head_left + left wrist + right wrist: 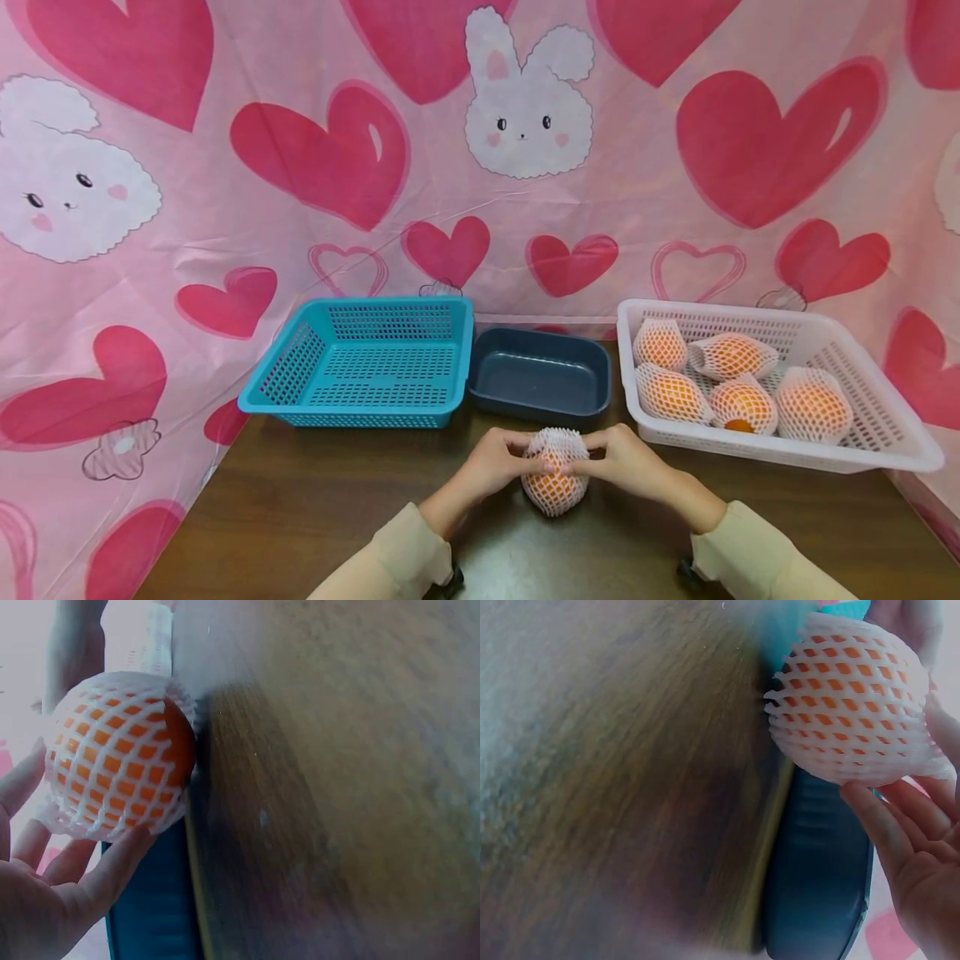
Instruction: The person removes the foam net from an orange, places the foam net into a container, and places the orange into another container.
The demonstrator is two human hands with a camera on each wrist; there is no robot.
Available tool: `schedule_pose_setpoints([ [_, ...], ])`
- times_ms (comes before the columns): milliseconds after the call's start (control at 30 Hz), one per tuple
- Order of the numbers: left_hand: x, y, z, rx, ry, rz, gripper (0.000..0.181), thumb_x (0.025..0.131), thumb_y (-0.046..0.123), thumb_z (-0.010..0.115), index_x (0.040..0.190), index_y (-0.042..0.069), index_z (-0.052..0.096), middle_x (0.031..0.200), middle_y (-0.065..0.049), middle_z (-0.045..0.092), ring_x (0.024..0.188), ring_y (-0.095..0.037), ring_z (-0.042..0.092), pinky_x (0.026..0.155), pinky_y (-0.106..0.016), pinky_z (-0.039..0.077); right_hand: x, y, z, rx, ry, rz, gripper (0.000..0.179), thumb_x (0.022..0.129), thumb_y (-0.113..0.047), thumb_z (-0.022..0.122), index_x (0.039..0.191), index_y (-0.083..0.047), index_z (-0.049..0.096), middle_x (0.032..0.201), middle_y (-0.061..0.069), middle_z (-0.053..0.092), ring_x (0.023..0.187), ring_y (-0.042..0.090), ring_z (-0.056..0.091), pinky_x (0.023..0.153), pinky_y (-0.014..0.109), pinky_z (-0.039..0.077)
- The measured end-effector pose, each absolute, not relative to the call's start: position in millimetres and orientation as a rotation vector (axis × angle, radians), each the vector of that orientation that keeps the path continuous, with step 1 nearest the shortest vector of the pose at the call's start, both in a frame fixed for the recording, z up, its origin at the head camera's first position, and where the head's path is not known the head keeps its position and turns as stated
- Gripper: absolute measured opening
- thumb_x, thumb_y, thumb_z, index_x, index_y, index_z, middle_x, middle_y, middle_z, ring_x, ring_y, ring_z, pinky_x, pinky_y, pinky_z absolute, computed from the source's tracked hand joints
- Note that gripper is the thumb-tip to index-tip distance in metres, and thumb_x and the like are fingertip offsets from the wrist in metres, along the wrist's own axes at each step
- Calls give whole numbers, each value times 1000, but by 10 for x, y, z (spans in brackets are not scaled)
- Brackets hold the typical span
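Note:
An orange [556, 490] in a white foam net sleeve sits low over the wooden table, between both hands. My left hand [491, 463] grips its left side near the top, thumb in front and fingers behind. From the right, my right hand [628, 462] holds it the same way, the two thumbs close together at the front. In the left wrist view, bare orange peel [178, 742] shows at the open end of the net sleeve [105, 765]. The right wrist view shows the net sleeve [847, 705] over the fruit, with fingertips at its edge.
Behind the hands stands a dark blue-grey tray [540, 411]. To its left is an empty turquoise basket [345, 410]; to its right, a white basket [765, 448] with several netted oranges [738, 357]. A pink cloth [540, 217] with hearts and rabbits hangs behind the wooden table [337, 483].

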State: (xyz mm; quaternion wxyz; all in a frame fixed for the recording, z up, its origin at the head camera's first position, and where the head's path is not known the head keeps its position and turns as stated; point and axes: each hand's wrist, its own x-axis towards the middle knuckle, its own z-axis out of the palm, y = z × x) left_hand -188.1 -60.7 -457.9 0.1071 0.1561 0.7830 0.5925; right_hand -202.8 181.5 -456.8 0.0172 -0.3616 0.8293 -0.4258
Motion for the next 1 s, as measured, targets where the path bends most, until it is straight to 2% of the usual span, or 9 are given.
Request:
schedule_pose_setpoints([
  [100,-1878,-584,-4559,516,2403,1687,23,85,12,84,105,1,80,114,-7,75,108,-13,67,87,-24,53,-2036,1812,-4568,-1162,2628,-1319,8,85,-17,84,90,-10,83,88,-7,77,78,-2,63,64,21,55],
  [167,-1875,-562,-4536,554,2461,1652,22,86,12,83,106,1,80,118,-7,74,114,-15,65,89,-26,54,-2030,1808,-4554,-1203,2678,-1303,9,83,-16,86,89,-11,84,88,-4,77,79,-1,66,64,20,55],
  [367,-1848,-510,-4507,563,2581,1617,17,85,2,80,102,4,82,107,-4,77,103,-12,69,82,-26,57,-1973,1780,-4490,-1340,2829,-1231,19,77,-5,88,95,-8,84,93,3,78,86,10,73,73,15,54],
  [500,-1838,-499,-4515,556,2633,1619,18,85,-4,77,100,5,83,99,-3,78,95,-14,71,78,-25,56,-1927,1751,-4457,-1399,2880,-1227,23,75,6,85,96,-3,83,92,6,78,84,14,74,72,17,56],
  [600,-1841,-503,-4512,551,2632,1639,19,85,-5,76,100,5,82,96,-2,78,90,-14,70,75,-24,55,-1917,1727,-4445,-1417,2892,-1227,23,74,8,85,94,-3,82,91,3,78,83,14,73,70,23,58],
  [700,-1852,-515,-4508,545,2600,1682,15,85,-2,79,99,4,82,95,-2,77,87,-9,69,74,-23,55,-1940,1709,-4433,-1392,2893,-1205,21,76,0,87,94,-8,80,94,-2,76,86,12,71,71,28,59],
  [767,-1857,-524,-4507,550,2572,1709,16,86,3,82,102,3,80,97,-3,77,88,-8,68,75,-23,56,-1964,1706,-4423,-1326,2880,-1164,25,79,-12,89,102,-10,78,101,-4,74,92,11,69,76,31,58],
  [900,-1859,-526,-4529,543,2522,1712,36,85,13,85,117,3,74,114,-8,74,103,-18,69,87,-31,57,-2003,1743,-4428,-1200,2775,-1077,57,84,-33,86,129,-2,68,124,7,70,107,16,65,87,36,56],
  [1000,-1852,-526,-4545,500,2512,1643,54,81,21,88,130,7,68,127,-8,69,117,-27,65,96,-41,54,-2019,1771,-4453,-1171,2656,-1092,60,88,-35,82,133,2,65,118,6,72,101,13,67,82,32,57],
])
